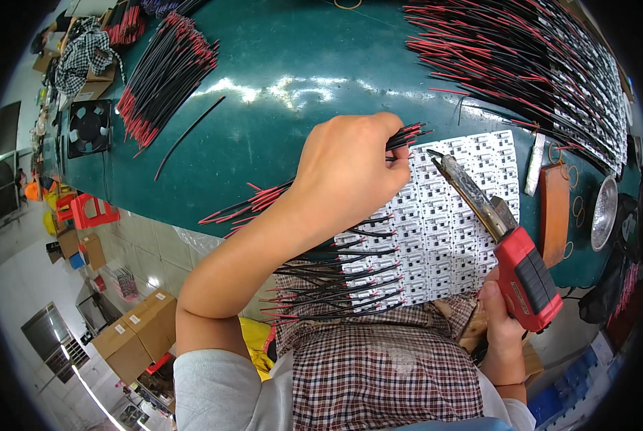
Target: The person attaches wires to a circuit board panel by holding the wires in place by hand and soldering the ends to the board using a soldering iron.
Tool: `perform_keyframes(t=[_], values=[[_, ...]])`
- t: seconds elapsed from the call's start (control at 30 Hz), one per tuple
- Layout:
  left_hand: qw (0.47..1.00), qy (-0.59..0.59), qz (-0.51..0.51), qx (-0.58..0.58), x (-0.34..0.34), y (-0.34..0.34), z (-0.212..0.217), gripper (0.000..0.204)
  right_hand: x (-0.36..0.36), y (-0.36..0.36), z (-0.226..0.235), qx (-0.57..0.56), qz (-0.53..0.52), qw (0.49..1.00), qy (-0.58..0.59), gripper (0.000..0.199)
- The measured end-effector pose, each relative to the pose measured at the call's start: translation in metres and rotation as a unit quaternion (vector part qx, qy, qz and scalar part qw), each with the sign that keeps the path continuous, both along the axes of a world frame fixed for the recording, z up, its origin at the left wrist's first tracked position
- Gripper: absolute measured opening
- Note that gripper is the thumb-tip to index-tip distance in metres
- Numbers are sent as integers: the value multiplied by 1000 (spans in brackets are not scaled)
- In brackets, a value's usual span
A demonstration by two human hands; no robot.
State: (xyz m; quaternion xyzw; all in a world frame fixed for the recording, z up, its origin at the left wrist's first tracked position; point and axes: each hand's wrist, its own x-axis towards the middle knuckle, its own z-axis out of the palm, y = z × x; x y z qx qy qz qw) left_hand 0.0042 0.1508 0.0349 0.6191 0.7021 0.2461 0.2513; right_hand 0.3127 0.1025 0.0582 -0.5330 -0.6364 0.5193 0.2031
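Observation:
My left hand (354, 158) is closed round a bundle of red and black wires (410, 134), whose red ends stick out past the fingers. My right hand (503, 320) grips a red and black soldering gun (526, 280) by its body. The gun's metal tip points up and left, just to the right of my left fingers and over a white circuit board panel (451, 237). Rows of small boards make up the panel. Along its left edge lie several black wires with red ends (364, 266), partly behind my left forearm.
A heap of wires (167, 79) and one loose wire (188, 138) lie on the green table (264, 136). Wired panels (587, 93) are stacked at the far right. Nearby are an orange-brown block (553, 215), a metal bowl (604, 214) and rubber bands. A black fan (89, 128) stands left.

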Motion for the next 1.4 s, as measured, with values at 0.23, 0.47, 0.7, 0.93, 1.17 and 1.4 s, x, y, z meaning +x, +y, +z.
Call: perform_keyframes(t=[0.23,0.47,0.7,0.93,1.17,1.4], values=[[999,-24,2,-43,-1,-1,5,21,-12,-4,-4,58,-78,995,4,17],[994,43,34,99,-4,-4,9,18,-2,-7,-5,52,-78,995,37,23],[992,-12,38,121,1,-21,30,13,-3,-12,-2,37,-101,992,65,23],[999,-20,19,22,13,-34,16,14,9,-16,-1,55,-48,997,-17,17],[998,24,-7,59,16,-36,7,14,18,-17,-6,35,-20,999,-22,23],[999,-11,14,35,21,-34,5,11,4,-15,-3,59,-29,997,-33,19]])
